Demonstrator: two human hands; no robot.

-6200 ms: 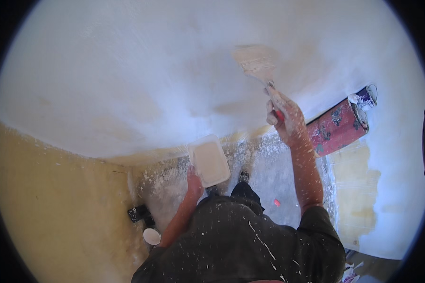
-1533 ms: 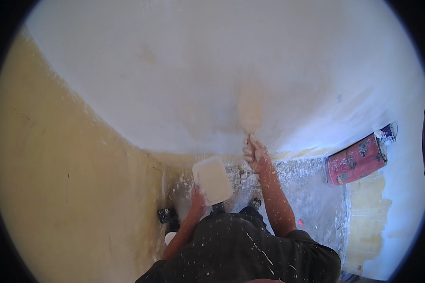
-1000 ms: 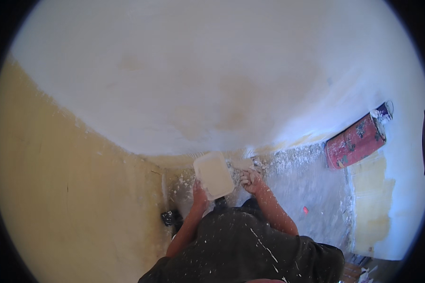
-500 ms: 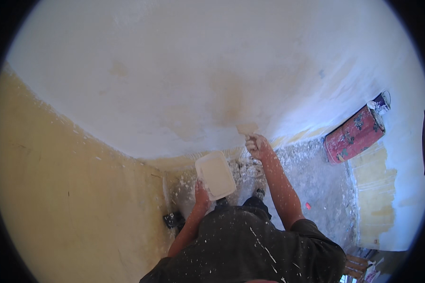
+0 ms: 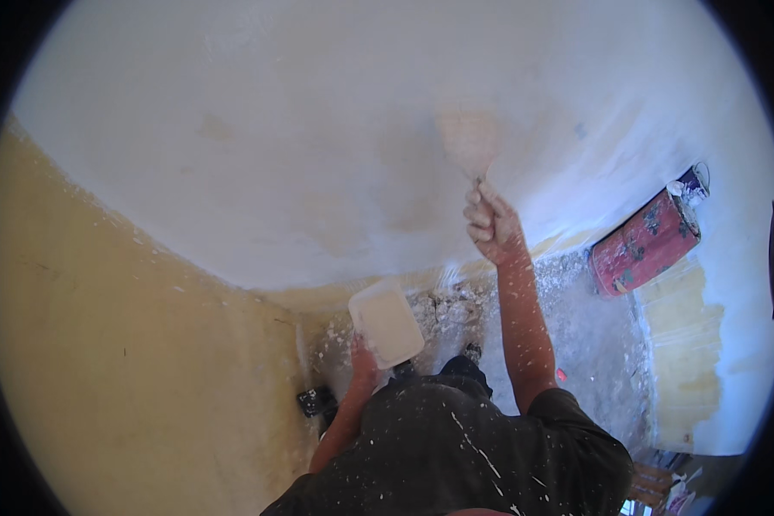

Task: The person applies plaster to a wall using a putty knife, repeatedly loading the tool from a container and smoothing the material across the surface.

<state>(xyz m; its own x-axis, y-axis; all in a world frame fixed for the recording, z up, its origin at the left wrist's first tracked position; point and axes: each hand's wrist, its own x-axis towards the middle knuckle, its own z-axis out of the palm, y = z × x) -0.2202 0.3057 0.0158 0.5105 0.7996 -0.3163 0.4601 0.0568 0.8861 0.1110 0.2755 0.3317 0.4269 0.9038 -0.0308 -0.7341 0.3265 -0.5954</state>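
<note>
My right hand (image 5: 496, 225) is raised in front of the whitened wall (image 5: 318, 155), its fingers closed on the handle of a putty knife (image 5: 469, 142). The wide, pale blade points up against the wall and is smeared by motion. Lower and to the left, my left hand (image 5: 363, 357) grips the left side of a cream, rounded rectangular tray (image 5: 414, 320). Part of that hand is hidden under the tray. A smooth, pale surface shows inside it; how much it holds, I cannot tell.
A yellow wall (image 5: 129, 344) rises on the left. To the right stands a worn red drum (image 5: 645, 245) with a small dark bucket (image 5: 695, 182) at its top end. White splatter covers the floor (image 5: 589, 344). A wooden piece (image 5: 651, 484) lies at lower right.
My right hand has moved up the wall and slightly right with the putty knife. The yellowish patch near the middle of the wall looks paler now. The tray has shifted slightly left.
</note>
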